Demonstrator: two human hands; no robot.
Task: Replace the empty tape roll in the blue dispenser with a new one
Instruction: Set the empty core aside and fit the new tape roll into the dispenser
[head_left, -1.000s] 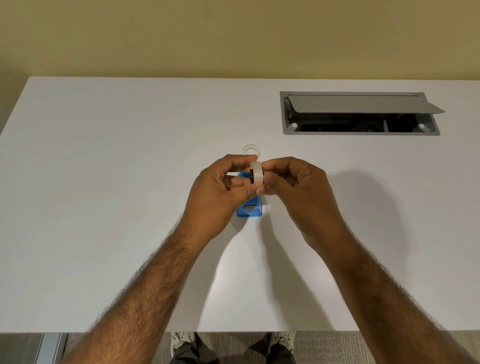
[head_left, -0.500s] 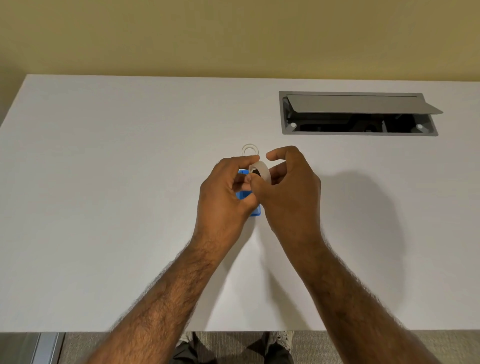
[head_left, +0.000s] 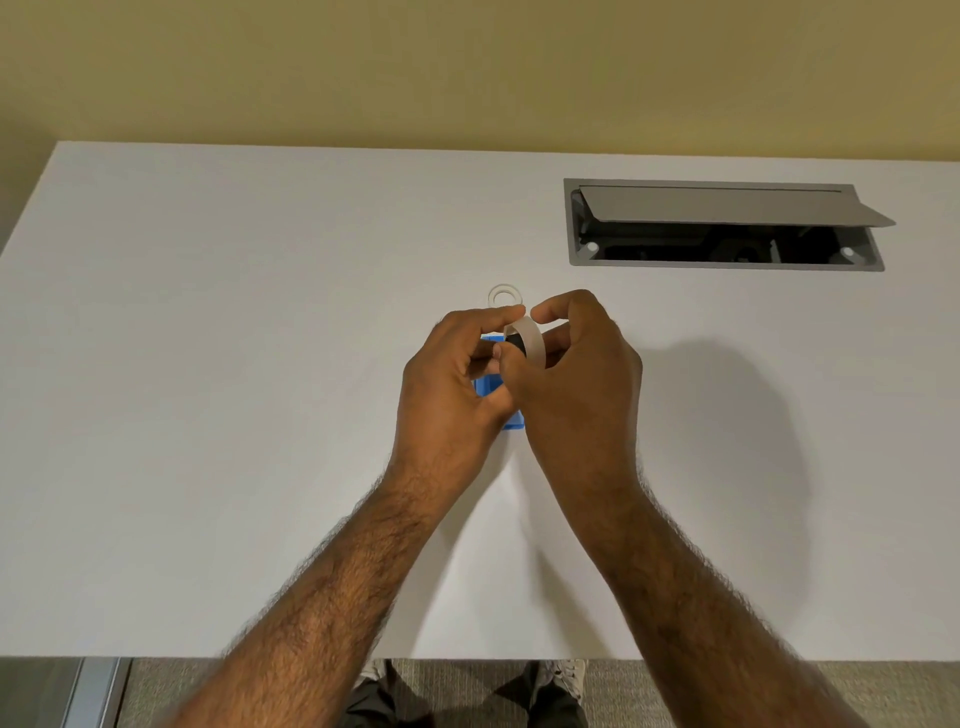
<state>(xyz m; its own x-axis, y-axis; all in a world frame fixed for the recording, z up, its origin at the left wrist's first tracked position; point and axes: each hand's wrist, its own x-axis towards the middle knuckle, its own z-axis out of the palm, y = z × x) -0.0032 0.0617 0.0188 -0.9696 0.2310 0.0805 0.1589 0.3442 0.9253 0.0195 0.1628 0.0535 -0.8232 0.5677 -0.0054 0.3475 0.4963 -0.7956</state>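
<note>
**New roll pinched at frame centre, above dispenser**

New tape roll, whitish, dark core, tilted on edge, centre of frame. Right hand pinching it; left hand closed on its left side. Blue dispenser directly below, mostly hidden by both hands, on white tabletop. Empty clear roll lying flat just above the hands. Open grey cable hatch upper right.
</note>
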